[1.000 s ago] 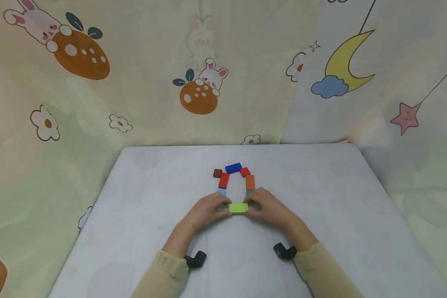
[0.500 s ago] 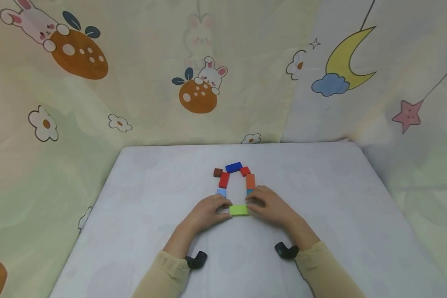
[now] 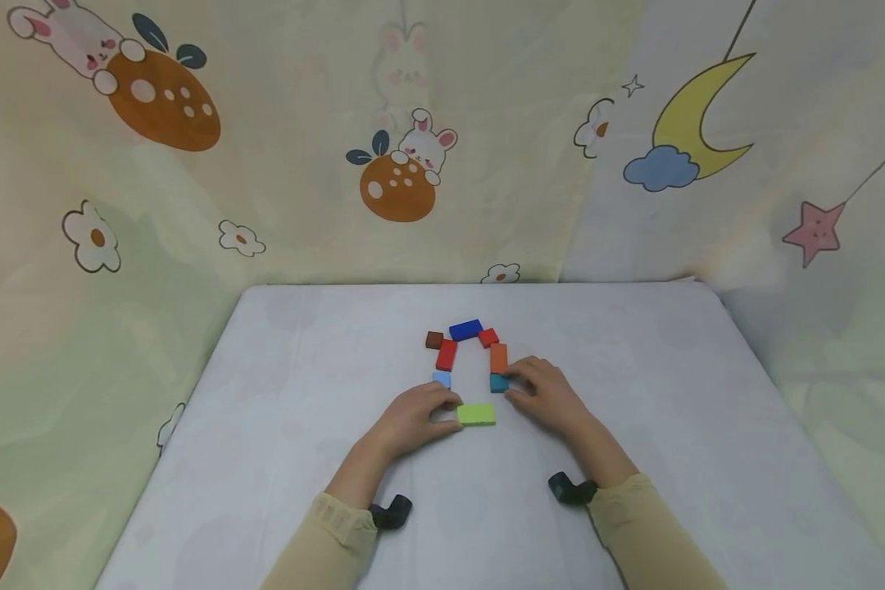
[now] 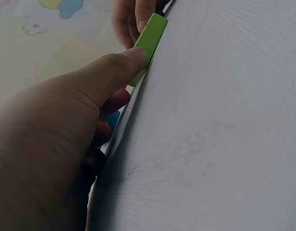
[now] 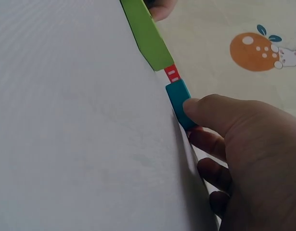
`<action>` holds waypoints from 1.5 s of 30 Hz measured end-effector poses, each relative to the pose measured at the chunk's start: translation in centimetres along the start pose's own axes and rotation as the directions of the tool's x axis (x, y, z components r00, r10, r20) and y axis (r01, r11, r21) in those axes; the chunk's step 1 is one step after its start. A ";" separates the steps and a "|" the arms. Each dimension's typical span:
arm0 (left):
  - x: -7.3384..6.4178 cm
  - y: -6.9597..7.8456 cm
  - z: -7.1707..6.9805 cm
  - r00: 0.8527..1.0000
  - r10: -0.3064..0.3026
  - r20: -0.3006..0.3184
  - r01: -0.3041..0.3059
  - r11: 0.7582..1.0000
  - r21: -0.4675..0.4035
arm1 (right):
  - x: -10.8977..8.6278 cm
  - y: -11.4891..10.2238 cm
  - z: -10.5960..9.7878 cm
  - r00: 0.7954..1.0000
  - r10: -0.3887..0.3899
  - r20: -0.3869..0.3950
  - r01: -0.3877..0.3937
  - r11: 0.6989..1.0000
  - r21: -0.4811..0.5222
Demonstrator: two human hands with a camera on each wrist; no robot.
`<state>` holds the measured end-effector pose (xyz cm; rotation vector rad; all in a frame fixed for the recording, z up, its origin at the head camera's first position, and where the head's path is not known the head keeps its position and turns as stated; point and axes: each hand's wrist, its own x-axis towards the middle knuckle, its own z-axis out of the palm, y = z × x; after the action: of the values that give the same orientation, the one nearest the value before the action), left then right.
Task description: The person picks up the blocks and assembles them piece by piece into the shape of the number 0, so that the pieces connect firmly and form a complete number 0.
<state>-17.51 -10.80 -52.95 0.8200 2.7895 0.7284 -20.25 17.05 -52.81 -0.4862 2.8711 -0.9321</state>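
Note:
A light green block (image 3: 476, 415) lies crosswise on the white table, nearest the person. My left hand (image 3: 416, 419) pinches its left end, the thumb on the near face in the left wrist view. At the right, my right hand (image 3: 546, 395) holds a teal block (image 3: 498, 383) by thumb and fingers; the right wrist view shows the thumb against that teal block (image 5: 179, 102). An orange block (image 3: 498, 358) stands just beyond the teal one. Beyond my left fingers sits a light blue block (image 3: 442, 379), partly hidden by them.
Farther back, a red block (image 3: 446, 355), a brown block (image 3: 434, 339), a dark blue block (image 3: 465, 329) and a small red block (image 3: 488, 337) continue a rough ring. A patterned cloth (image 3: 280, 147) hangs behind the white tabletop (image 3: 302, 352).
My right hand has let go of the green block's right end and moved up and right to the teal block. The green block shifted slightly toward the person. My left hand stays at its end.

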 end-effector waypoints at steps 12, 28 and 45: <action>0.0 -0.1 0.1 1.000 0.011 -0.010 -0.011 1.000 0.005 | 0.8 -0.4 0.3 1.000 0.000 -0.029 0.001 1.000 0.018; 0.1 0.1 0.1 1.000 -0.004 -0.001 0.004 1.000 -0.002 | -1.6 0.2 -0.6 1.000 -0.003 0.005 0.003 0.999 0.052; 0.0 0.2 0.0 1.000 -0.024 0.001 0.024 1.000 -0.006 | -2.0 -0.1 -0.2 0.999 -0.046 0.026 0.046 0.999 0.011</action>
<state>-17.42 -10.60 -52.83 0.7847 2.7899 0.7321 -18.39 17.73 -52.57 -0.5618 2.8414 -0.9392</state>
